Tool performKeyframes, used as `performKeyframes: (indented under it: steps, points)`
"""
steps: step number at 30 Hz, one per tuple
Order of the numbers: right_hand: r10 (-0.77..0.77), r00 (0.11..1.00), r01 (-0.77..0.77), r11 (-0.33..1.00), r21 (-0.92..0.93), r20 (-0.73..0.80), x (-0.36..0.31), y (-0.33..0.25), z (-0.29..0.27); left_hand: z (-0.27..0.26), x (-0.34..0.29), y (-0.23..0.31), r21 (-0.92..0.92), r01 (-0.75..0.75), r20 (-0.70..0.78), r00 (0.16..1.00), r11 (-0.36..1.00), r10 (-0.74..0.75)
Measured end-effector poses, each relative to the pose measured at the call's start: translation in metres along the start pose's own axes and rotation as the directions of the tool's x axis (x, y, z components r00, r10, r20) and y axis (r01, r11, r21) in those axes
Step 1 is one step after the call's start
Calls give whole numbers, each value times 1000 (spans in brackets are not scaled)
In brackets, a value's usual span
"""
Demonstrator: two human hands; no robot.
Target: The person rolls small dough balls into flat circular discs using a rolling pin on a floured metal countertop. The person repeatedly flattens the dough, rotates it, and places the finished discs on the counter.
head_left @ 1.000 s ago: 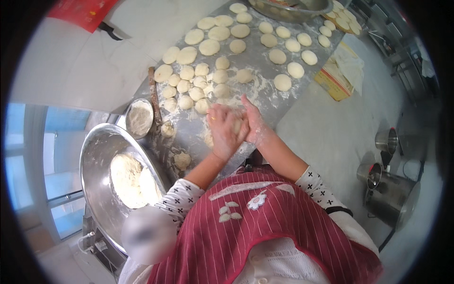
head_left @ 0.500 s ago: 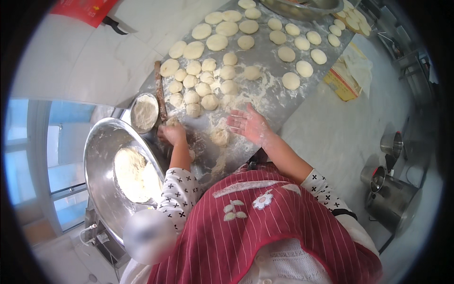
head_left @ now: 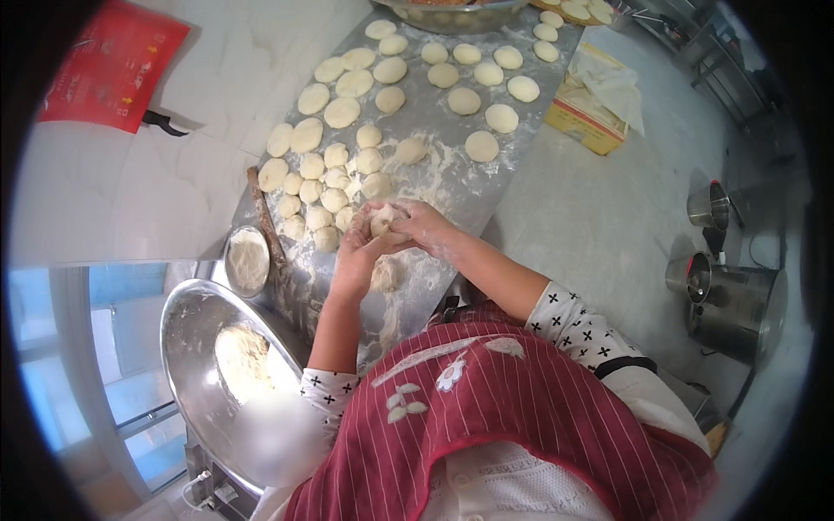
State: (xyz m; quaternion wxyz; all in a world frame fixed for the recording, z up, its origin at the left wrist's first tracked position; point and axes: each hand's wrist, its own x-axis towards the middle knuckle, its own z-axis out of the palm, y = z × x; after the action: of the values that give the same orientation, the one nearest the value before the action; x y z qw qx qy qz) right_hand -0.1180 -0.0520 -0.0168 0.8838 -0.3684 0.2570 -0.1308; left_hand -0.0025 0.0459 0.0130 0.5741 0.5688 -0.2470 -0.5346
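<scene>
Between my two hands is a lump of dough [head_left: 383, 220], its pale folded top showing. My left hand [head_left: 357, 245] cups it from the left, fingers curled round. From the right my right hand [head_left: 423, 229] closes on the same lump, floury at the fingers. Just beyond them several dough balls [head_left: 333, 199] sit close together on the floured steel table [head_left: 452, 187]. Flattened dough rounds [head_left: 342, 113] lie farther off in loose rows. Below my hands a small heap of floury dough [head_left: 385, 275] rests on the table.
At the left stand a rolling pin [head_left: 265, 217], a bowl of flour [head_left: 248, 262] and a large steel basin [head_left: 187, 347] holding dough. A metal bowl [head_left: 452, 19] is at the far edge. A yellow box [head_left: 586, 124] lies right; a black-handled knife [head_left: 163, 122] lies far left.
My left hand has come up from beside the rolling pin with dough and met my right hand. My right hand, spread before, now closes round the dough. The whole view has shifted.
</scene>
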Motion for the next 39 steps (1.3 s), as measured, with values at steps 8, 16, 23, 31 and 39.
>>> performKeyframes:
  steps: [8,16,23,31,39]
  points:
    - [-211,968,244,921,304,-136,-7,32,13,20,16,9,785,-40,-200,928,618,314]
    - [-96,960,221,838,499,-265,11,9,-15,77,-17,-9,882,-412,152,708,228,690]
    - [83,996,-92,744,662,45,-10,-15,14,58,6,3,922,-306,46,693,237,719]
    - [45,995,-89,822,563,90,-10,-5,17,53,-2,-18,874,-416,90,647,251,757]
    - [-31,996,-10,905,425,89,-12,14,27,50,-1,-17,823,-440,0,632,359,775]
